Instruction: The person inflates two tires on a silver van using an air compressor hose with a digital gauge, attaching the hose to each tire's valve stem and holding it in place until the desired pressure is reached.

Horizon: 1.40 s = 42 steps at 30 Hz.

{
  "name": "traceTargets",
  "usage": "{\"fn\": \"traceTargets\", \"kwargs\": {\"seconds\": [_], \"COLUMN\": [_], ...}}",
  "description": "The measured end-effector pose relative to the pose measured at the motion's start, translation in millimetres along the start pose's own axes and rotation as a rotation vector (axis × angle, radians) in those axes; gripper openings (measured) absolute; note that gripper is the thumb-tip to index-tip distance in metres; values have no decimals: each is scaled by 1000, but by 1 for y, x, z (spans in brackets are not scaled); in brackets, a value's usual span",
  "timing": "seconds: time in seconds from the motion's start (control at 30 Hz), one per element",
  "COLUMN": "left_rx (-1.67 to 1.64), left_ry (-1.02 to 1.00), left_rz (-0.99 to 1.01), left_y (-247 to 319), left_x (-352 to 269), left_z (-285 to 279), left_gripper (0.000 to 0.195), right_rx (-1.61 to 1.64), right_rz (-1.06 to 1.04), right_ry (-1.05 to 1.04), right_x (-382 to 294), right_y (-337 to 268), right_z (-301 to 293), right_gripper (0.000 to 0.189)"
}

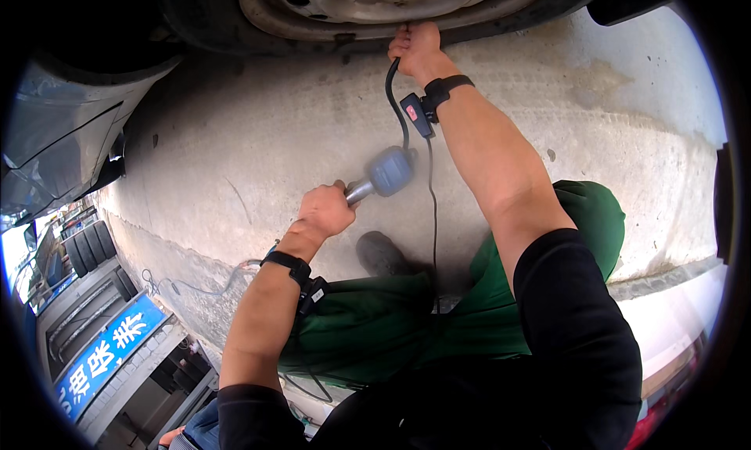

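Note:
My left hand [328, 208] is closed around the metal handle of a tire inflator gauge [389, 171], whose blue-grey head looks slightly blurred. From the gauge a black rubber hose [394, 101] curves up to my right hand [418, 46]. That hand grips the hose end at the lower rim of a vehicle wheel [405, 7]; the fingers hide the hose's tip and the spot it touches. The wheel has a pale, dirty steel rim and a black tire [293, 46]. Both wrists wear black straps with small devices.
A vehicle body panel [64, 127] stands at the left. Beyond it are stacked tires [91, 247], a blue sign [111, 353] with writing and a thin air hose [217, 291] on the concrete floor [264, 127]. Part of another person [199, 429] shows at the lower left.

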<state>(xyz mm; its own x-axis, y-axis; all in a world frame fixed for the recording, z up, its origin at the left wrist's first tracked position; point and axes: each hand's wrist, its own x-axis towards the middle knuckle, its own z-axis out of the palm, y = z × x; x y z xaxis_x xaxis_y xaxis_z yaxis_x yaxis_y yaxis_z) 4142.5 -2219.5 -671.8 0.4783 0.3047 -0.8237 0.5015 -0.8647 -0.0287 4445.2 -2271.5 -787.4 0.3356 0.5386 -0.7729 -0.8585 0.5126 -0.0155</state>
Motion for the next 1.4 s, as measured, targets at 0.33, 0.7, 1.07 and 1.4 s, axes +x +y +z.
{"fn": "traceTargets", "kwargs": {"seconds": [0.33,0.7,1.07,1.4], "left_rx": [1,-2,-14,-113], "left_ry": [-3,11,15,-142], "left_rz": [-6,9,-14,-23], "left_y": [0,-2,-4,-10], "left_x": [0,1,3,6], "left_z": [-1,1,3,8], "left_gripper": [35,35,37,42], "right_rx": [-11,-6,-16,-17], "right_rz": [-6,-8,-29,-29], "right_ry": [4,21,16,22], "right_x": [1,-2,-1,1], "right_y": [0,0,2,1], "right_z": [1,2,3,2], "right_gripper": [22,21,20,20]}}
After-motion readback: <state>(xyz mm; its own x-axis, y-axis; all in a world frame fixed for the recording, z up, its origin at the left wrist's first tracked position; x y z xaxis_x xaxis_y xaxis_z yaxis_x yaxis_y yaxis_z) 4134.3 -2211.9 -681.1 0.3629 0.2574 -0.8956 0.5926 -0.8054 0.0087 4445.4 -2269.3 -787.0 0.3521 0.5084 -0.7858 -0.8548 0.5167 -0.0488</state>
